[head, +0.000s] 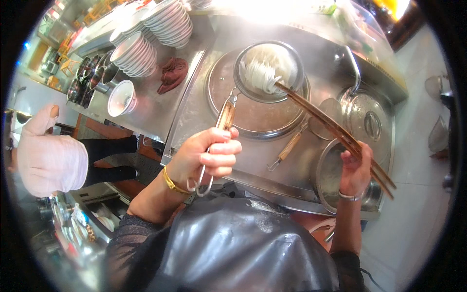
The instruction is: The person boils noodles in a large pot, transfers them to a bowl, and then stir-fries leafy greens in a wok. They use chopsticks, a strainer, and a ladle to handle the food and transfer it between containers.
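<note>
My left hand is closed around the wooden handle of a wire-mesh strainer. White noodles lie in its round basket, which is over a wide round pot of cloudy liquid set in the steel counter. In my right hand is a pair of long wooden cooking chopsticks. Their far tips touch the noodles at the near side of the basket. Whether the basket touches the liquid cannot be told. Steam whitens the area behind the strainer.
A second strainer rests right of the pot. Beyond it are a lidded steel vessel, a curved faucet and a steel pot. Stacked bowls, a single bowl and a dark red cloth occupy the left counter. A person stands left.
</note>
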The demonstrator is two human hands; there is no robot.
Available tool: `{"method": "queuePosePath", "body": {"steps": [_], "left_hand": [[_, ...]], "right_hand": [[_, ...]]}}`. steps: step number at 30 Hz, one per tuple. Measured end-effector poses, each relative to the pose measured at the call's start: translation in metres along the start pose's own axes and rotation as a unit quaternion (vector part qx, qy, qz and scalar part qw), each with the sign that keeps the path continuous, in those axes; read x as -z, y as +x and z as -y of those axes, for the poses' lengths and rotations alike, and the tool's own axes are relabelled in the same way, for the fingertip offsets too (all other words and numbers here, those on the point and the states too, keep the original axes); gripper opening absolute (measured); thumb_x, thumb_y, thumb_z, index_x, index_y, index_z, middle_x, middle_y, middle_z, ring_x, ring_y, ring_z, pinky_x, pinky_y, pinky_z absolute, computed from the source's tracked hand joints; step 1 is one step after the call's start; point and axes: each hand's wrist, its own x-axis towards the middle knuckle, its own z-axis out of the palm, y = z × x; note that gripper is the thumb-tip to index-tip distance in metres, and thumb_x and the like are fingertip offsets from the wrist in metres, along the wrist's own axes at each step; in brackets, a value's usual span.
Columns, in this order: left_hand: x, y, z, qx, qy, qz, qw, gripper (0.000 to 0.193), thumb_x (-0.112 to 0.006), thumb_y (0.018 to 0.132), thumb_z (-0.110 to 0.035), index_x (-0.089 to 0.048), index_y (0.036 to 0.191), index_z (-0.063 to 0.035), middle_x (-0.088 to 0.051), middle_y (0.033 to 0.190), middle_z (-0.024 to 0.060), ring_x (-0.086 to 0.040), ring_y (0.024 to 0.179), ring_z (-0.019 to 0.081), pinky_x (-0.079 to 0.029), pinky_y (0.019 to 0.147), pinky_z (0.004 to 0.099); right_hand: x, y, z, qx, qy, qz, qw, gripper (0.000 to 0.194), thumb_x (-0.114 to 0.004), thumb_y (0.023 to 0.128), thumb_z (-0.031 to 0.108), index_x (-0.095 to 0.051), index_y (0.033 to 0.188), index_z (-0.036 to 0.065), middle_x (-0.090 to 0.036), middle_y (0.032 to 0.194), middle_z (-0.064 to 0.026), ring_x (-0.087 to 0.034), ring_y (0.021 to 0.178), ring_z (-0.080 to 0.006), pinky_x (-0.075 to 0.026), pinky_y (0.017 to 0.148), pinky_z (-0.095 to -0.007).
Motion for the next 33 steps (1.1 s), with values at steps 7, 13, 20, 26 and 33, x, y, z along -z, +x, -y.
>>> {"method": "queuePosePath", "body": {"steps": [7, 13, 20, 26, 33], "left_hand": [[0.039, 0.007, 0.000, 0.057, -0.178, -0.034, 0.982, 0.015, -0.034, 0.091, -0.010, -0.046, 0.083, -0.0044, -0.038, 0.062, -0.0042, -0.038, 0.042, 0.0019, -0.030, 0.041, 0.0183], [0.016, -0.007, -0.013, 0.015, -0.085, -0.025, 0.996, 0.020, -0.037, 0.091, -0.010, -0.038, 0.071, -0.0112, -0.036, 0.059, -0.0065, -0.034, 0.041, -0.0009, -0.028, 0.038, 0.0164], [0.035, -0.029, -0.024, 0.031, -0.027, -0.017, 0.999, 0.009, -0.036, 0.090, -0.008, -0.044, 0.087, -0.0066, -0.037, 0.060, -0.0054, -0.035, 0.040, 0.0003, -0.027, 0.039, 0.0174], [0.052, -0.042, -0.033, 0.066, -0.145, -0.069, 0.985, 0.018, -0.035, 0.090, -0.010, -0.039, 0.073, -0.0088, -0.038, 0.061, -0.0052, -0.037, 0.042, -0.0002, -0.029, 0.039, 0.0163], [0.048, -0.071, -0.052, 0.016, 0.030, -0.024, 0.999, 0.014, -0.037, 0.091, -0.013, -0.051, 0.088, -0.0124, -0.035, 0.057, -0.0073, -0.031, 0.038, -0.0003, -0.025, 0.038, 0.0169]], "right_hand": [[0.012, -0.054, -0.066, -0.197, 0.018, -0.137, 0.971, 0.013, -0.051, 0.088, 0.018, -0.056, 0.087, 0.007, -0.060, 0.080, -0.0058, -0.060, 0.064, -0.0182, -0.052, 0.060, -0.0324], [-0.019, -0.035, -0.027, -0.095, 0.010, -0.041, 0.995, 0.014, -0.049, 0.089, 0.017, -0.057, 0.090, 0.005, -0.060, 0.078, -0.0061, -0.059, 0.063, -0.0172, -0.052, 0.060, -0.0304], [-0.019, -0.069, -0.056, -0.054, -0.014, -0.090, 0.994, 0.015, -0.050, 0.089, 0.020, -0.056, 0.092, 0.007, -0.061, 0.079, -0.0055, -0.060, 0.062, -0.0189, -0.052, 0.060, -0.0323], [-0.033, -0.095, -0.075, -0.172, 0.025, -0.090, 0.981, 0.015, -0.051, 0.088, 0.019, -0.057, 0.090, 0.005, -0.062, 0.081, -0.0074, -0.060, 0.064, -0.0189, -0.052, 0.062, -0.0331], [-0.053, -0.080, -0.056, -0.024, -0.035, -0.048, 0.998, 0.018, -0.049, 0.090, 0.021, -0.055, 0.097, 0.006, -0.060, 0.084, -0.0047, -0.057, 0.068, -0.0146, -0.048, 0.061, -0.0271]]}}
